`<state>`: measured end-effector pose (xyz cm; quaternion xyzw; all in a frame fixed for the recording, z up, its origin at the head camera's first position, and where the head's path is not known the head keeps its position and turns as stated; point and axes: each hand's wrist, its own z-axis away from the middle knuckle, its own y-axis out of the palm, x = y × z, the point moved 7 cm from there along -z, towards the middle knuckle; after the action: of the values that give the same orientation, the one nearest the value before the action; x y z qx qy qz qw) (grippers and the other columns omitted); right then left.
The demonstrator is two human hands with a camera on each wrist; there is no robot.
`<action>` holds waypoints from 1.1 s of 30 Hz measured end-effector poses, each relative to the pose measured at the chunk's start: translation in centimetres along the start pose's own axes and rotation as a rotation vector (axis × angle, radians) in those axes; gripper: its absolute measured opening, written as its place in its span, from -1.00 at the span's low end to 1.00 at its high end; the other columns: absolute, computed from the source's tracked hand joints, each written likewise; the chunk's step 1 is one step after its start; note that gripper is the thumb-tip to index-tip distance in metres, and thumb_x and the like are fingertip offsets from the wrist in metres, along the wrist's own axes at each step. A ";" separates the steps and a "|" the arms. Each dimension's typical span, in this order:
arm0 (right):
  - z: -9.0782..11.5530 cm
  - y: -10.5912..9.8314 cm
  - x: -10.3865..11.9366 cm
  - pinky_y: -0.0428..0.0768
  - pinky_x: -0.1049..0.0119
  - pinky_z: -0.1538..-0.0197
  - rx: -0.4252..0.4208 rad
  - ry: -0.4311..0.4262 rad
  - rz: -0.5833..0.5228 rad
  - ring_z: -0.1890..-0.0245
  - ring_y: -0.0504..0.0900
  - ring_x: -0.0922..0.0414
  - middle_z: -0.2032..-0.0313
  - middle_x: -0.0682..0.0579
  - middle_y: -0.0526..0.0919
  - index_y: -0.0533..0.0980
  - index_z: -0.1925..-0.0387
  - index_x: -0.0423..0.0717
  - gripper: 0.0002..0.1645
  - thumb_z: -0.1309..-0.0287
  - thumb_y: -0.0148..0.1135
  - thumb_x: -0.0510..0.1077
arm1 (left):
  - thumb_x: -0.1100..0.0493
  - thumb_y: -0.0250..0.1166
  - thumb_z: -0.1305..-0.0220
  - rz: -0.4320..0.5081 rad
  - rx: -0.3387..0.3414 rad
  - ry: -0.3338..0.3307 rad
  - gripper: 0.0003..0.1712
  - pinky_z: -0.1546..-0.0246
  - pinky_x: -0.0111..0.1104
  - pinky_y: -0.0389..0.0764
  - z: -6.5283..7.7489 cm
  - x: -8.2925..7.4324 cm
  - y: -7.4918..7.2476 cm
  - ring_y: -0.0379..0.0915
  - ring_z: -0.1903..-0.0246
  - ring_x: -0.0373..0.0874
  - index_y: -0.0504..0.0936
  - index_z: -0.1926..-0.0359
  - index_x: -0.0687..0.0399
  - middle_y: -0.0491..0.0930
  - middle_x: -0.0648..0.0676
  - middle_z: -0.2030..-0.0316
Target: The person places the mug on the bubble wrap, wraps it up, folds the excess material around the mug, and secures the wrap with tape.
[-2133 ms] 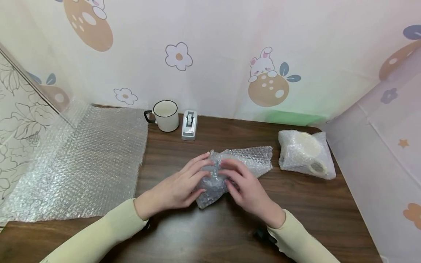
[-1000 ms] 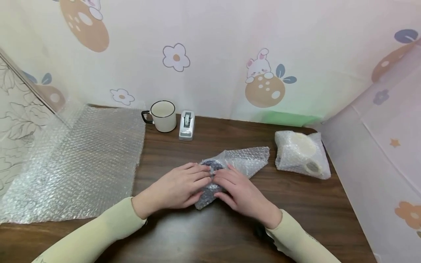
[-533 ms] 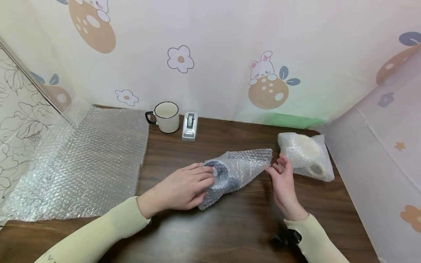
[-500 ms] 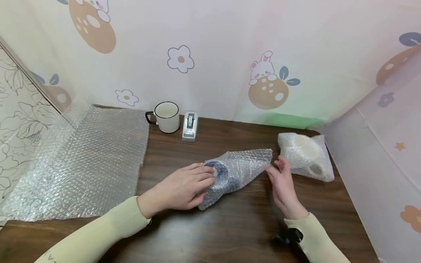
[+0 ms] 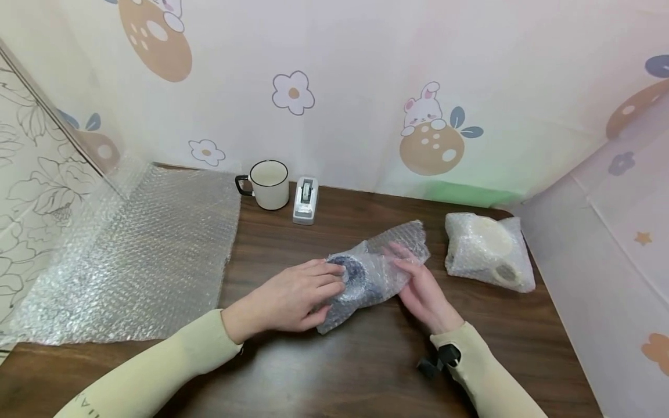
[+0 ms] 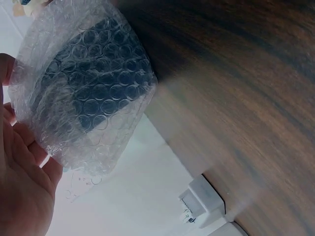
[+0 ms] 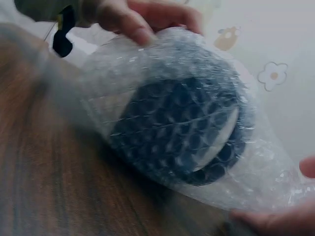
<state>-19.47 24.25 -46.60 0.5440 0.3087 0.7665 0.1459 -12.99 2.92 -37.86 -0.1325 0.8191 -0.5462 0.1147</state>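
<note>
A dark blue, round, cup-like item lies inside a bubble wrap bundle [image 5: 359,277] on the table, its exact kind blurred by the film. My left hand [image 5: 290,297] holds the bundle's left end, fingers bent over the top and thumb on the near side. In the left wrist view the dark item [image 6: 101,73] shows through the bubbles. My right hand [image 5: 424,290] is at the right end, its outstretched fingers partly behind the raised loose flap [image 5: 405,237], seen through it. The right wrist view shows the wrapped dark item [image 7: 182,128] with a pale crescent.
A white mug [image 5: 270,188] with a black rim and a tape dispenser [image 5: 305,200] stand at the back. A large bubble wrap sheet [image 5: 157,255] covers the table's left. Another bubble-wrapped bundle [image 5: 488,249] sits at the right, by the side wall.
My right hand first pressed beside the left on the bundle, went right to the flap's end, and has now come left under it, lifting it. My left hand stays on the bundle.
</note>
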 end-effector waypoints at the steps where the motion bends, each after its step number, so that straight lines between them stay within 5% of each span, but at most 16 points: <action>1: -0.1 0.3 0.2 0.31 0.29 -0.35 0.054 -0.001 -0.025 -0.36 0.33 0.08 -0.49 -0.15 0.09 -0.05 -0.51 -0.14 -0.38 -0.52 -0.22 -0.31 | 0.11 0.21 -0.20 -0.001 0.003 -0.001 -0.61 -0.37 -0.16 0.23 0.0 0.0 0.0 0.32 -0.31 -0.06 0.56 -0.05 0.11 0.60 0.01 -0.04; 5: 0.1 2.0 1.0 0.23 0.18 -0.41 0.261 -0.028 -0.073 -0.43 0.23 -0.07 -0.46 -0.27 0.15 -0.12 -0.54 -0.19 -0.36 -0.54 -0.32 -0.35 | 0.11 0.21 -0.21 0.007 0.021 -0.002 -0.60 -0.39 -0.16 0.20 -0.1 0.1 0.1 0.31 -0.32 -0.07 0.56 -0.07 0.10 0.60 0.01 -0.07; 7: 0.4 2.8 1.3 0.28 0.18 -0.39 0.333 -0.057 -0.008 -0.41 0.27 -0.07 -0.40 -0.28 0.28 -0.02 -0.53 -0.18 -0.39 -0.53 -0.32 -0.38 | 0.12 0.20 -0.22 0.017 0.032 0.000 -0.60 -0.40 -0.16 0.18 -0.2 0.2 0.2 0.29 -0.33 -0.06 0.55 -0.08 0.11 0.59 0.01 -0.08; 13: 1.5 5.4 1.9 0.28 0.25 -0.36 0.453 -0.180 0.453 -0.38 0.32 0.02 -0.35 -0.21 0.40 0.20 -0.45 -0.19 -0.45 -0.51 -0.27 -0.38 | 0.13 0.20 -0.23 0.019 0.051 0.012 -0.61 -0.41 -0.14 0.16 -0.4 0.2 0.2 0.29 -0.34 -0.03 0.54 -0.07 0.12 0.59 0.05 -0.09; 18: 1.4 6.3 2.2 0.29 0.32 -0.32 0.371 -0.240 0.787 -0.36 0.29 0.10 -0.36 -0.16 0.37 0.33 -0.36 -0.31 -0.51 -0.47 -0.03 -0.26 | 0.14 0.21 -0.20 0.032 0.042 0.015 -0.62 -0.40 -0.13 0.18 -0.4 0.2 0.3 0.30 -0.32 -0.03 0.55 -0.05 0.13 0.60 0.06 -0.08; 21: 0.7 6.3 2.1 0.26 0.30 -0.31 0.370 -0.165 0.728 -0.40 0.20 0.12 -0.42 -0.09 0.27 0.39 -0.34 -0.20 -0.52 -0.47 0.00 -0.20 | 0.14 0.21 -0.20 0.045 0.039 0.006 -0.64 -0.41 -0.14 0.16 -0.4 0.3 0.3 0.29 -0.33 -0.04 0.54 -0.03 0.11 0.60 0.04 -0.06; 27: -0.1 6.5 1.9 0.23 0.18 -0.41 0.560 0.013 0.287 -0.51 0.03 -0.01 -0.54 -0.18 -0.03 0.36 -0.34 -0.14 -0.52 -0.56 -0.32 -0.25 | 0.16 0.21 -0.17 0.052 0.039 0.003 -0.63 -0.41 -0.15 0.16 -0.4 0.4 0.3 0.29 -0.33 -0.05 0.54 -0.02 0.11 0.60 0.03 -0.07; 30: 0.0 7.1 1.7 0.16 0.15 -0.43 0.634 0.012 0.305 -0.53 -0.07 -0.03 -0.54 -0.20 -0.09 0.42 -0.25 -0.14 -0.52 -0.53 -0.36 -0.31 | 0.17 0.22 -0.17 0.064 0.046 0.004 -0.63 -0.41 -0.16 0.15 -0.5 0.4 0.4 0.29 -0.33 -0.06 0.54 -0.02 0.11 0.60 0.03 -0.07; 33: 0.6 8.0 1.6 0.08 0.10 -0.44 0.681 -0.063 0.519 -0.54 -0.11 -0.03 -0.54 -0.17 -0.05 0.40 -0.24 -0.09 -0.59 -0.51 -0.25 -0.24 | 0.16 0.22 -0.20 0.072 0.054 0.009 -0.64 -0.41 -0.15 0.15 -0.6 0.4 0.5 0.30 -0.32 -0.05 0.54 -0.03 0.12 0.60 0.03 -0.06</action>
<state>-18.65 19.23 -40.23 0.6440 0.3926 0.6149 -0.2302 -13.60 3.51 -38.12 -0.0973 0.8089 -0.5641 0.1339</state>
